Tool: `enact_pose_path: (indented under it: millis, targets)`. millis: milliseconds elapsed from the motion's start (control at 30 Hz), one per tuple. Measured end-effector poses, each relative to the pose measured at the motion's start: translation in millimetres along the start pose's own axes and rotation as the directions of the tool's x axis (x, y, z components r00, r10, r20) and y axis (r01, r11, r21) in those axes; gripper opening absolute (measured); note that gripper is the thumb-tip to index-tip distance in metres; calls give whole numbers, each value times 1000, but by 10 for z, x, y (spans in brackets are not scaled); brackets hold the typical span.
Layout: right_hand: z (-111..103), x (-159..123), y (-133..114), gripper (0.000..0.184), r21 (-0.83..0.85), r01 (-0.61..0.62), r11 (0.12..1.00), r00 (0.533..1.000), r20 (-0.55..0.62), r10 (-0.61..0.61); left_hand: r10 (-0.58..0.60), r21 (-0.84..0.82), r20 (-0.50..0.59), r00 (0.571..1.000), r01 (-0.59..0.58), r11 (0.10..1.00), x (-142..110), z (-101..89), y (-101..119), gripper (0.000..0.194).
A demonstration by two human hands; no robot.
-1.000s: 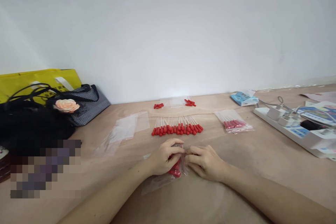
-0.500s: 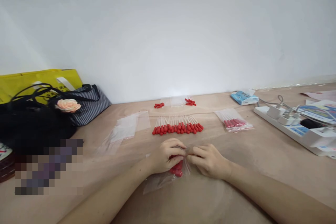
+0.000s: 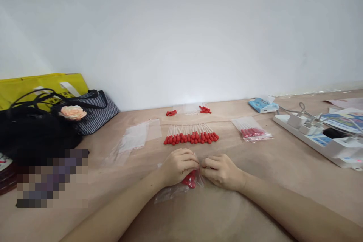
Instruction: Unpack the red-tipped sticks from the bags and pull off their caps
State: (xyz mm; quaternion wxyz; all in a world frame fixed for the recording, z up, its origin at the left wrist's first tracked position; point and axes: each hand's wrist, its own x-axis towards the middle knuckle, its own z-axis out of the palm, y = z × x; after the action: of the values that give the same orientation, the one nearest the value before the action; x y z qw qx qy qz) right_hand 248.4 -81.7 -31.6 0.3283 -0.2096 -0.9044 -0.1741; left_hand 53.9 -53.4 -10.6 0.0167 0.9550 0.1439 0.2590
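Near the front middle of the table, my left hand (image 3: 180, 164) is closed on a clear plastic bag (image 3: 167, 193). Red-tipped white sticks (image 3: 190, 180) show in the bag, partly hidden under that hand. Facing it, my right hand (image 3: 222, 172) pinches the right side of the same bag, fingers bent and fingertips close to the left ones. Just beyond my hands, several red-headed white sticks (image 3: 191, 138) lie side by side in a fanned row. A filled zip bag (image 3: 252, 130) of similar sticks lies to the right.
Flat clear bags (image 3: 134, 138) lie left of the row. Small red pieces (image 3: 171, 113) sit near the wall. A tissue pack (image 3: 263, 106) and a power strip (image 3: 317, 140) with plugs are on the right. Bags, including a striped one (image 3: 99, 115), crowd the left.
My left fingers have closed further over the bag's edge, and my two hands hold nearly the same spot. The view has shifted very slightly.
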Motion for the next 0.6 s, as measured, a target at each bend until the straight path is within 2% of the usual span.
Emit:
enact_pose_path:
  millis: [133,333,467,600]
  targets:
    - [5,3,3,29,3,12,1000,999,47,-13,62,109,74,995,-70,992,13,-8,-1,26]
    - [27,-3,15,33,33,61,998,986,154,-65,92,143,188,978,-120,982,35,-32,9,32]
    - [19,-26,47,27,68,8,998,981,191,-21,47,129,177,983,-70,989,34,-106,-5,26]
    - [-10,-37,75,23,92,-36,995,972,233,13,-42,55,130,991,35,998,-2,-159,-30,27]
